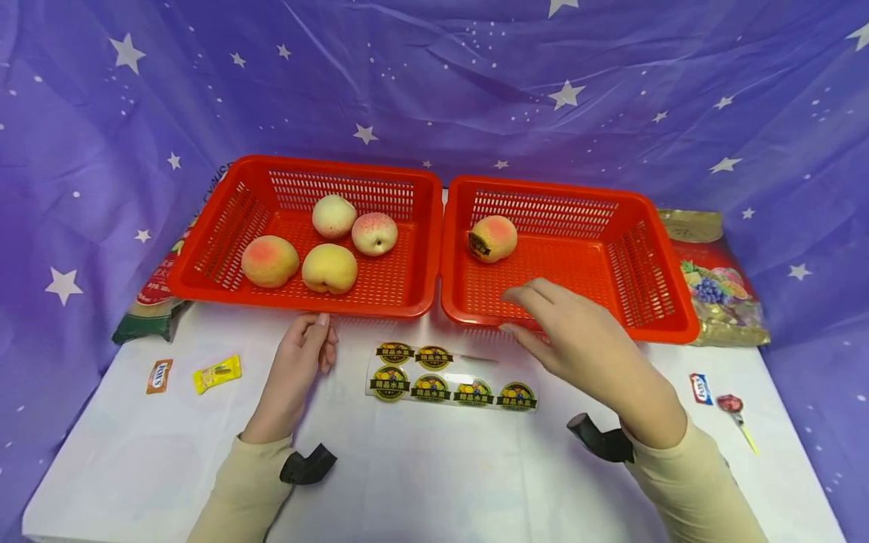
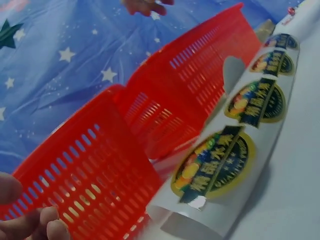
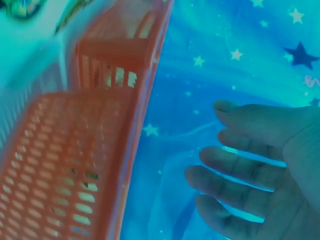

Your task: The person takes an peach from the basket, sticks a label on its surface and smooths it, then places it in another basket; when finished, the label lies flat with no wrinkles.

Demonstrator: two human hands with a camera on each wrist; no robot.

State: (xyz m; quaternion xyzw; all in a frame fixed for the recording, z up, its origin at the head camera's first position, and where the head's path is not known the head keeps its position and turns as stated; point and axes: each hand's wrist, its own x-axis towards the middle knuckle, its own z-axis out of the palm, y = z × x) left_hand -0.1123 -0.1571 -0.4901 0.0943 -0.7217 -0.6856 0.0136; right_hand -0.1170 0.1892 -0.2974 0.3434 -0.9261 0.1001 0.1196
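Note:
My left hand (image 1: 304, 353) is just in front of the near rim of the left red plastic basket (image 1: 380, 308), fingers loosely bent with nothing between them. Several peaches, among them a yellow one (image 1: 330, 268) and a pinkish one (image 1: 375, 234), lie in that basket. Over the front rim of the right red basket (image 1: 563, 264) hovers my right hand (image 1: 577, 339), its thumb and fingers spread apart around nothing. One peach (image 1: 498, 235) with a dark round label sits at that basket's left side. Between my hands lies a sheet of round fruit stickers (image 1: 448, 369), its edge curling up in the left wrist view.
A yellow candy packet (image 1: 217, 374) and an orange wrapped candy (image 1: 159, 376) lie at left. On the right are a blue-white wrapped candy (image 1: 701, 389) and a lollipop (image 1: 730, 404). Fruit-printed bags (image 1: 720, 286) stick out beside the baskets. A purple starry cloth (image 1: 434, 90) hangs behind.

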